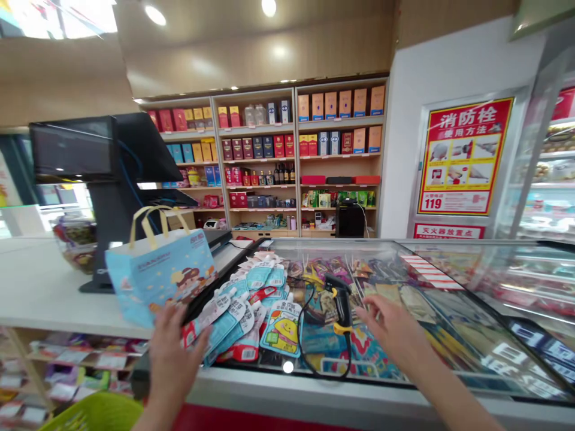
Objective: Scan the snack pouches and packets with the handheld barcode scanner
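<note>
Head view records a shop checkout: wooden wall shelving [296,155] of boxed liquor and gift packs stands at the far side, and a red fire-hydrant instruction poster [465,155] hangs on the white wall at right. A white counter worktop [45,287] runs along the left, carrying a black POS terminal [72,149] towards its far edge. A glass-topped freezer chest [368,398] adjoins the worktop's right edge.

A light-blue paper gift bag [159,278] with yellow handles sits tilted at the worktop's near right corner. Spouted snack pouches [229,320] lie heaped along the left edge of the glass, one printed with a yellow character [282,329]. A black barcode scanner [341,299] rests mid-glass, its cable [305,353] looping toward the front rim.

Left hand [175,353] is open, fingers spread, at the pile's near edge, gripping nothing (contact with a pouch cannot be confirmed). Right hand [390,329] is open and empty, above the glass just beside the scanner.
</note>
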The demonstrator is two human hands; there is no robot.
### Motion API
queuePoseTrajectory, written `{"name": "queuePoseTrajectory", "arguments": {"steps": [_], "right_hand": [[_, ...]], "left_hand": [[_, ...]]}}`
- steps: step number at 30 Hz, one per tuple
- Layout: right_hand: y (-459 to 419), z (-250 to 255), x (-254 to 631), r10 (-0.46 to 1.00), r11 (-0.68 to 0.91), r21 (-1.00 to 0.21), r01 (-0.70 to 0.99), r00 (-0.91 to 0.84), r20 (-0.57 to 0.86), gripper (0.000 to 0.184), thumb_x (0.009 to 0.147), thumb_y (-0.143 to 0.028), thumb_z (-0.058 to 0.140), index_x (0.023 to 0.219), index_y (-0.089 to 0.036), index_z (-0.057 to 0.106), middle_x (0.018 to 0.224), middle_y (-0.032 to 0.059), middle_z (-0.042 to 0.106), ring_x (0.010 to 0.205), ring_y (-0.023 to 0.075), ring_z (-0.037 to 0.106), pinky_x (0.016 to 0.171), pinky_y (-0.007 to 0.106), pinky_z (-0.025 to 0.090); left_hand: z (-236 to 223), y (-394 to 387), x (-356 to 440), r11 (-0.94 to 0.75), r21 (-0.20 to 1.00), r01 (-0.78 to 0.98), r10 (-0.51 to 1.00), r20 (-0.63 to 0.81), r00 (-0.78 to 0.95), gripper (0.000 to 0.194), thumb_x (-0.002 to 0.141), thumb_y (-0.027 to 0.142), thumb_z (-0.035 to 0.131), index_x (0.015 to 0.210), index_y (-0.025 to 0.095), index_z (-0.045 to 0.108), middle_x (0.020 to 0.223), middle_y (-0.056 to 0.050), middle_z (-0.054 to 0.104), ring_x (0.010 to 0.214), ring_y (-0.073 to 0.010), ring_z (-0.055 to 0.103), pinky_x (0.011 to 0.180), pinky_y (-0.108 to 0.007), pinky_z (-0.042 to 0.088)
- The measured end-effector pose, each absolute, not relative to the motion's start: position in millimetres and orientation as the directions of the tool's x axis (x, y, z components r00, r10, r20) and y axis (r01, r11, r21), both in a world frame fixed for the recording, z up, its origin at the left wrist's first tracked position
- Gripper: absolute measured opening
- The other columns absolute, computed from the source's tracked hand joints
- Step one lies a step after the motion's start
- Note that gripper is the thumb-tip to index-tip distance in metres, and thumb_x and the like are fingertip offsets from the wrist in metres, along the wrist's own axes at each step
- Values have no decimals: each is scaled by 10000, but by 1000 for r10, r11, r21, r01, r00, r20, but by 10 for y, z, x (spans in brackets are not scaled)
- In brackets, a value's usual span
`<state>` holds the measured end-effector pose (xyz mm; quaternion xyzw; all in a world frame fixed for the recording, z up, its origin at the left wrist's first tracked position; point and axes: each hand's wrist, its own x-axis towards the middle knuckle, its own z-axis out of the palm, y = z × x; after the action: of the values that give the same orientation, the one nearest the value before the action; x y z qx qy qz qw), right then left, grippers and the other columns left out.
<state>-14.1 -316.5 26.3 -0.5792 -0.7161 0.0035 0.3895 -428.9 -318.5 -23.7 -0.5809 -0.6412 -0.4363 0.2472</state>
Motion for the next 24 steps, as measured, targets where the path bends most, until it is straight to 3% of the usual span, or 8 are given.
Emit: {"name": "queuePoseTrajectory", "arguments": {"steps": [3, 6, 9, 12, 17, 19, 21, 24], "right_hand": [[-2571, 174, -286, 996, 36, -390, 920, 1, 94, 405, 825, -517, 547, 761, -136, 665, 768, 154, 694, 786, 291, 679, 686, 351, 477], [-2148, 59, -402, 997, -18, -517, 856, -25, -75, 312, 786, -443, 570, 697, -152, 636, 702, 138, 691, 700, 265, 686, 594, 309, 465], [-1982, -36, -448, 999, -42, -657, 753, 25, -36, 219, 699, -330, 627, 555, -184, 552, 584, 110, 650, 645, 266, 675, 540, 297, 446], [-1984, -119, -415, 998, -49, -862, 504, 68, -17, 254, 629, -212, 659, 461, -201, 469, 481, 73, 593, 596, 245, 658, 522, 278, 444], [-2153, -163, -69, 997, -39, -993, 108, 69, -32, 205, 733, -220, 600, 554, -196, 503, 471, 21, 581, 441, 150, 567, 463, 242, 452], [-2231, -98, 168, 995, -5, -961, -277, 96, -33, 172, 695, -222, 676, 609, -189, 531, 496, 11, 593, 428, 134, 545, 432, 230, 444], [-2314, 18, 393, 993, 38, -827, -561, 112, -31, 161, 647, -187, 725, 668, -181, 566, 528, 4, 609, 426, 118, 534, 431, 224, 460], [-2460, 229, 576, 995, 89, -705, -703, 96, 30, 209, 617, -143, 743, 762, -187, 599, 567, -13, 619, 443, 98, 523, 456, 217, 485]], "left_hand": [[-337, -3274, -3549, -72, 87, 994, 847, 531, 15, 708, 795, 530, 519, 1430, 290, 321, 1555, -127, 212, 1433, -402, 62, 1097, -654, 109], [-352, -3227, -3048, -78, 30, 996, 953, 295, 66, 745, 766, 536, 566, 1440, 293, 361, 1570, -114, 171, 1430, -417, 15, 1069, -693, 68], [-336, -3112, -2906, -63, 29, 998, 973, 223, 55, 695, 781, 536, 538, 1425, 318, 396, 1560, -105, 211, 1428, -419, 44, 1036, -730, 73], [-323, -3011, -2959, -42, 7, 999, 981, 191, 40, 597, 812, 491, 497, 1388, 342, 449, 1525, -103, 304, 1419, -420, 120, 992, -770, 86], [-280, -3011, -3003, -16, -6, 1000, 967, 255, 17, 512, 844, 380, 447, 1352, 334, 492, 1482, -78, 393, 1410, -381, 199, 986, -771, 79], [-237, -3048, -2970, -6, 9, 1000, 955, 298, 3, 474, 851, 377, 440, 1303, 289, 549, 1407, -107, 491, 1369, -368, 299, 1021, -714, 138], [-173, -3061, -2919, 6, 26, 1000, 935, 355, -15, 465, 860, 403, 433, 1249, 203, 593, 1246, -161, 613, 1269, -352, 434, 1028, -605, 258], [-47, -2984, -2838, 24, 91, 996, 941, 333, -53, 485, 793, 420, 553, 1166, 115, 612, 1033, -201, 681, 1113, -340, 554, 924, -456, 405]]}}
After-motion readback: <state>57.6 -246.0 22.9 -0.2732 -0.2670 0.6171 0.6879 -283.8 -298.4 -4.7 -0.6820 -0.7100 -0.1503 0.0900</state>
